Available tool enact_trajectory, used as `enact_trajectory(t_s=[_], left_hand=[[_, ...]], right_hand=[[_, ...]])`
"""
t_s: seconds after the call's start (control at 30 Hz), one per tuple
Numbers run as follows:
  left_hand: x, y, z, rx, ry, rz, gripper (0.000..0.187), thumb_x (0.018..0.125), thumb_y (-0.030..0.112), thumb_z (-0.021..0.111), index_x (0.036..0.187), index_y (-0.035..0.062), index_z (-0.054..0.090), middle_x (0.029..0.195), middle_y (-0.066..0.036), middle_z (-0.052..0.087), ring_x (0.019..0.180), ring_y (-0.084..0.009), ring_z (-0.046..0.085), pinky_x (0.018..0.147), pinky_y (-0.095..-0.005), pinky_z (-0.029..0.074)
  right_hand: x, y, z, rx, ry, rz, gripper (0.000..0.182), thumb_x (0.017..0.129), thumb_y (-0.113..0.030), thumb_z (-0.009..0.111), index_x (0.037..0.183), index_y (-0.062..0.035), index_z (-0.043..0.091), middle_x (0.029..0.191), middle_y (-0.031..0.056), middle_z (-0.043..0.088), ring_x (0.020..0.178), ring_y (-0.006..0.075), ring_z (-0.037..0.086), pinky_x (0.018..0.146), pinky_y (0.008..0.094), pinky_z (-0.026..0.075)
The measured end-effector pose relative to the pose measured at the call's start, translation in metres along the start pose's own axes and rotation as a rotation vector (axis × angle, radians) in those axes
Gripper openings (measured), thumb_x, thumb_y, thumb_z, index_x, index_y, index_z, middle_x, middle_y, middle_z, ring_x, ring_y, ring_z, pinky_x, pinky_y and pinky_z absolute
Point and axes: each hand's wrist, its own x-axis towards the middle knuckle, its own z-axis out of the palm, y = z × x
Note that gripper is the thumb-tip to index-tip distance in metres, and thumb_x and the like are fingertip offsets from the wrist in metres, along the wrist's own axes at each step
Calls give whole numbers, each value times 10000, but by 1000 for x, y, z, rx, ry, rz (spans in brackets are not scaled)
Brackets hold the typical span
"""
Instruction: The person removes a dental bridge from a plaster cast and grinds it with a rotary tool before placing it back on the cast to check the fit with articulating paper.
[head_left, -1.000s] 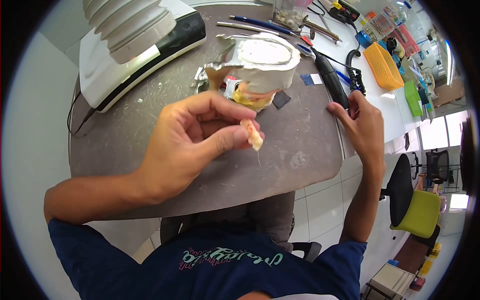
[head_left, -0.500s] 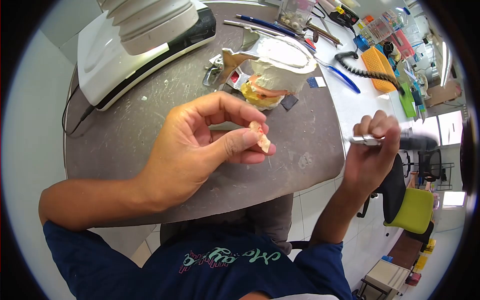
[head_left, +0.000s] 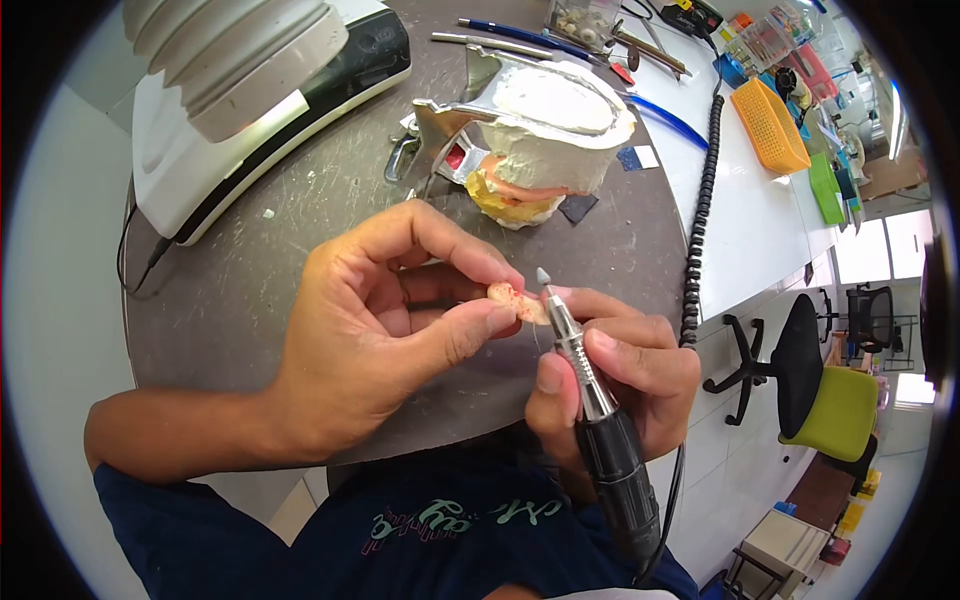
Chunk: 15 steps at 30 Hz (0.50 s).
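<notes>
Left hand (head_left: 400,320) grip pinching pink piece (head_left: 515,300); right hand (head_left: 620,380) grip around handpiece (head_left: 590,420).

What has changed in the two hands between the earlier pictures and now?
The right hand reached to the black handpiece on the table, took hold of it and brought it inward, so that its tip now stands beside the small pink piece. The left hand kept its pinch on that piece throughout. The plaster model stayed on the grey mat.
</notes>
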Motion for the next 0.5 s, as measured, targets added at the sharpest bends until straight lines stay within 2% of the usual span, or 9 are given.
enact_trajectory(t_s=[0.1,0.5], left_hand=[[1,-2,2,21,22,28,189,828,-43,665,941,0,521,960,-110,598,958,-163,616,866,-314,542],[0,0,3,55,80,-12,193,825,-56,664,916,25,515,916,-93,587,954,-164,631,864,-287,505]], right_hand=[[-2,6,4,3,0,-36,355,721,-15,781,962,-39,521,808,116,643,890,342,692,715,363,592],[-4,6,5,24,-13,2,307,741,-12,765,933,-14,525,773,132,639,884,360,689,720,387,601]])
